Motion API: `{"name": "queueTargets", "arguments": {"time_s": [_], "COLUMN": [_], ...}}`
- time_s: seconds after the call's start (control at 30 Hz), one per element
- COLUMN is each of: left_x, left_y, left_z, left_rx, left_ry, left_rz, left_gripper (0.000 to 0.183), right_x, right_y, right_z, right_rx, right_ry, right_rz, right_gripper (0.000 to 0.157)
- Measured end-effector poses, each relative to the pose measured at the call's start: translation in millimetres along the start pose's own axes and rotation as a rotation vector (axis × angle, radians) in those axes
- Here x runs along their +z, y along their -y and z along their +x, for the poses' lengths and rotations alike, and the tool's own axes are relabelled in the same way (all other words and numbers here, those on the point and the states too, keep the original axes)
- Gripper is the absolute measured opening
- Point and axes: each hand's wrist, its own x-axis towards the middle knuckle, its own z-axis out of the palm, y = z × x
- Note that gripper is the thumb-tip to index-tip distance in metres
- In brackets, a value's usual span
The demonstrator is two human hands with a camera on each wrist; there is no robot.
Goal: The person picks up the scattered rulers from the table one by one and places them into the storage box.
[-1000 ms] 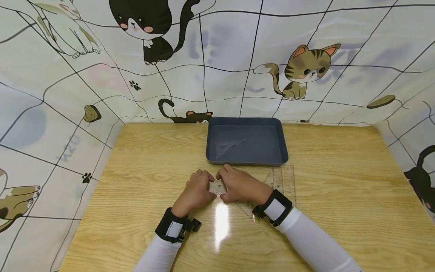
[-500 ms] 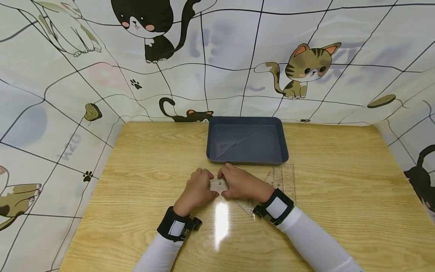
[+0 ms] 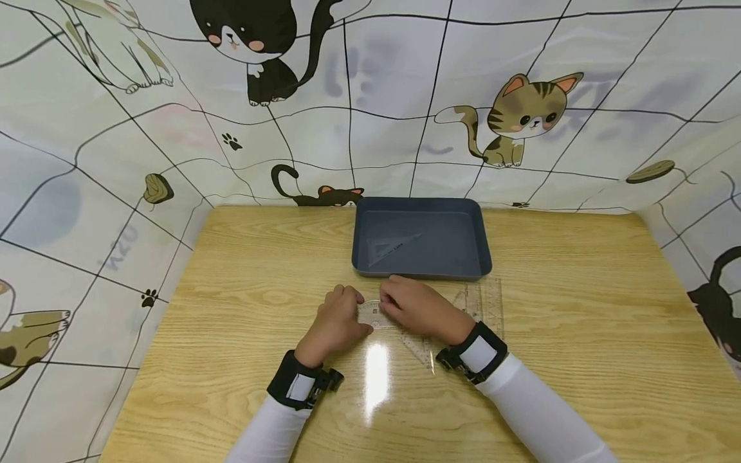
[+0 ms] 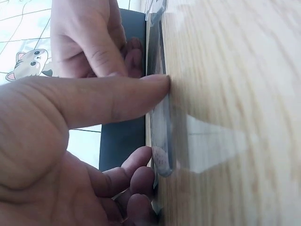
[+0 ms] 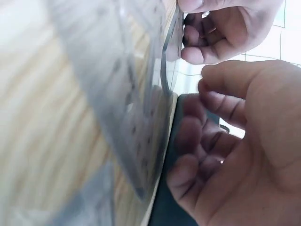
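A clear plastic protractor point(image 3: 376, 316) lies low over the table in front of the tray. My left hand point(image 3: 337, 321) pinches its left end, with the thumb point(image 4: 141, 92) on the near edge and the fingers at the far edge. Just right of the protractor is my right hand point(image 3: 425, 313), its fingers loosely curled and holding nothing; the right wrist view shows them point(image 5: 188, 134) apart from the plastic. Under and beside the right wrist lie a clear set square point(image 3: 415, 347) and clear rulers point(image 3: 494, 305), partly hidden by that hand and forearm.
Behind the hands stands a dark grey tray point(image 3: 457, 241) with a clear set square point(image 3: 383, 249) inside at its left. The wooden table point(image 3: 272, 257) meets a cat-patterned cloth point(image 3: 393, 141) at the back and sides.
My right hand has let go of the protractor's right end and shifted a little right, its fingers curling in. The left hand keeps its hold and has barely moved.
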Motion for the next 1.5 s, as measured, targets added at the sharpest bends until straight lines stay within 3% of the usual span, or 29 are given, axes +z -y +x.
{"name": "queueTargets", "arguments": {"time_s": [0.1,0.23,0.47,0.73,1.27,1.37,1.5], "left_x": [0.1,0.8,5.3,4.2,3.9,4.1,5.0], "left_y": [-0.8,-2.1,-3.1,-4.5,-3.9,-2.8,-0.2], "left_z": [0.1,0.3,2.5,4.6,4.2,3.7,3.1], "left_rx": [-0.007,-0.014,-0.002,0.003,0.023,0.055,0.185], "left_ry": [-0.002,-0.008,-0.023,0.021,0.028,0.029,0.028], "left_rz": [0.005,0.006,0.05,0.049,0.043,0.052,0.103], "left_gripper": [0.052,0.056,0.058,0.054,0.054,0.054,0.051], "right_x": [-1.8,-5.5,-7.4,-7.5,-7.8,-9.4,-8.5], "right_y": [-2,-2,7,10,0,0,1], "right_z": [-5,-13,-21,-19,-16,-16,-14], "right_rx": [-0.013,0.01,0.074,0.006,-0.067,-0.119,-0.21], "right_ry": [-0.021,0.024,0.123,0.128,0.135,0.141,0.125], "right_rz": [-0.103,-0.184,-0.173,-0.132,-0.157,-0.198,-0.282], "right_gripper": [0.02,0.017,0.056,0.045,0.051,0.055,0.043]}}
